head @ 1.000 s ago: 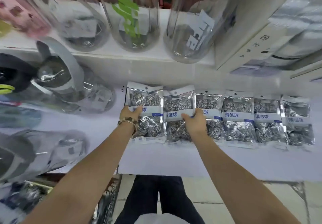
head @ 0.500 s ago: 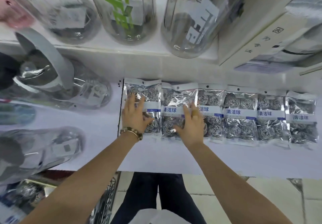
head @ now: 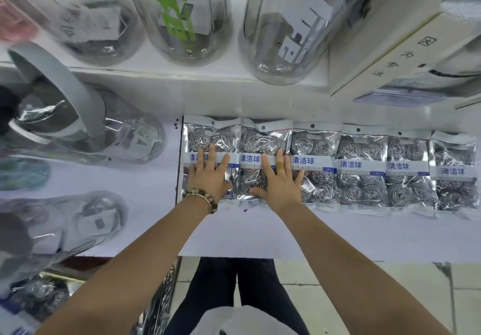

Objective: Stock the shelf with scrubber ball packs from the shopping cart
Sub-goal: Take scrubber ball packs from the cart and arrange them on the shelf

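Several scrubber ball packs lie flat in a row on the white shelf, each a clear bag of steel scrubbers with a white and blue label. My left hand, with a bead bracelet at the wrist, rests flat with straight fingers on the leftmost pack. On the second pack my right hand lies flat too, its outer fingers reaching over the third pack. More packs continue to the right. The shopping cart shows at the bottom left, with scrubber packs inside.
Clear plastic bottles lie on the shelf to the left of the packs. Glass jars stand on the upper shelf, and a white box sits at the upper right. Tiled floor and the person's dark trousers show below the shelf edge.
Both hands let go of the two left packs they were holding by the lower edges, slid forward and now lie flat on them. The packs moved back into line.
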The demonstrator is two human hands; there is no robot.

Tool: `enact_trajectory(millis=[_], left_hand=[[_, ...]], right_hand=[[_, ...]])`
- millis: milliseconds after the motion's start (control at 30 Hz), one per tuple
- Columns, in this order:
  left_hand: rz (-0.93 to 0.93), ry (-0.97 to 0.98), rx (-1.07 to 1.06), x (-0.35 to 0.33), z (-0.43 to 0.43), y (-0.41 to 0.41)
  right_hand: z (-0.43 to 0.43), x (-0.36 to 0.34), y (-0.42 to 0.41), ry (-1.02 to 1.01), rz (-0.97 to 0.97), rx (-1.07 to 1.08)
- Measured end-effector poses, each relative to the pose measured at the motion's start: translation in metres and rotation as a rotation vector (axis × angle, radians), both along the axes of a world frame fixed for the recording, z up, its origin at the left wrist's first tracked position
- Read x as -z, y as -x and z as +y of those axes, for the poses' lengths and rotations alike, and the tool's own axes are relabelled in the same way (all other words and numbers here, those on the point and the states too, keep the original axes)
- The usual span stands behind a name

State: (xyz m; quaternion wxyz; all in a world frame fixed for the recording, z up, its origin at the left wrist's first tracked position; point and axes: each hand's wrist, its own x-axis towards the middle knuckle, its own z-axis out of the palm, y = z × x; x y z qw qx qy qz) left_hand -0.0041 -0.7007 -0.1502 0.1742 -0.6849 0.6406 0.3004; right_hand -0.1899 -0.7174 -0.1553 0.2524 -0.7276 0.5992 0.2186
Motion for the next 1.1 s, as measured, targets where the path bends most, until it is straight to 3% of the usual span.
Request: enact_trajectory(millis=[167, 567, 767, 933, 1100], left_hand=[[-0.002, -0.061, -0.01, -0.001, -0.004, 0.003], [0.011, -0.004, -0.085, -0.023, -0.007, 0.007], [0.139, 0.167, -0.335, -0.056, 0.016, 0.015], [0.276, 0.36, -0.559, -0.091, 0.06, 0.024], [0.288, 0.487, -0.781, -0.112, 0.118, 0.027]], right_hand=[[-0.009, -0.003, -0.009, -0.013, 0.011, 0.014], [-0.02, -0.028, -0.01, -0.056, -0.083, 0.066], [-0.008, -0.055, -0.001, 0.053, -0.199, -0.019], [0.012, -0.08, 0.012, 0.06, -0.506, 0.005], [0.032, -0.104, 0.01, 0.021, -0.656, -0.095]])
